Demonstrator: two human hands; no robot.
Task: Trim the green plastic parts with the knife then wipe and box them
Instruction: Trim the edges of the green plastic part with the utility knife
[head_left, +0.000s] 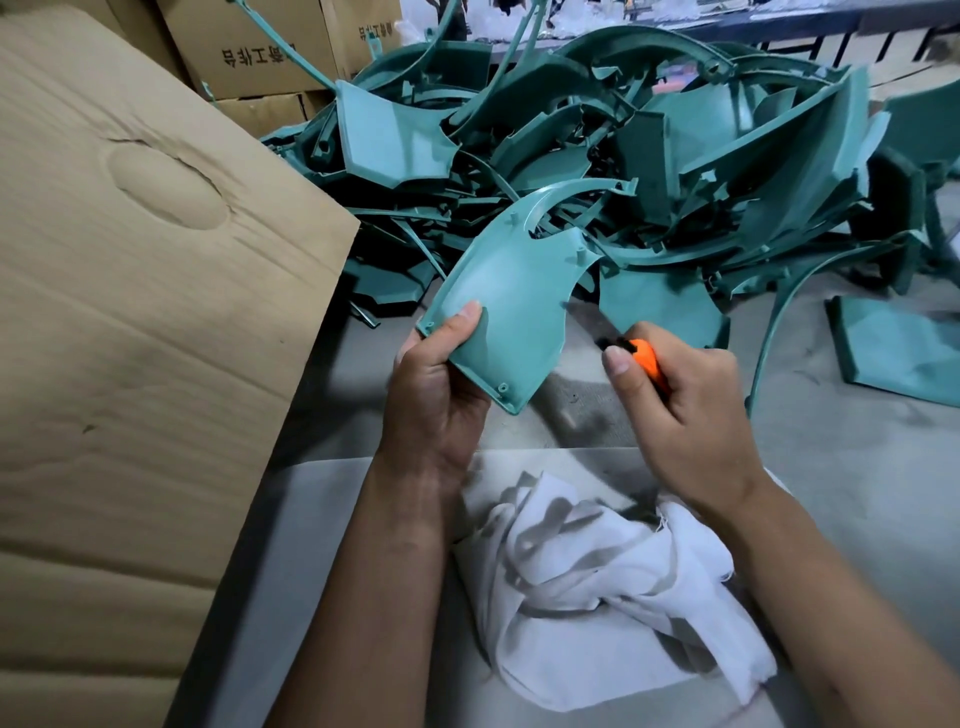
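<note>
Left hand (439, 400) has the green part (506, 306) held up over the surface (857, 467), thumb pinching its lower left corner w/ the other fingers curled behind. Right hand (691, 415) is wrapped around the orange knife (647, 364), thumb up near the tip, just beside the part's right edge but not touching it afaict. Can't see the blade itself, too blurry.

What could go wrong imo: part is only pinched at one corner, so pressure from the knife could make it twist or flex and the cut would wander. And the left thumb sits on the face of the part, so a slip that way could mean a nicked finger.

Rest of the untrimmed green parts (649, 156) are heaped behind. White rag (613, 587) is crumpled right below both wrists, ready for wiping.

Containers: big cardboard box (130, 312) on the left, only its flap shows, can't tell what's inside. More closed cartons (270, 47) stacked at the back.
</note>
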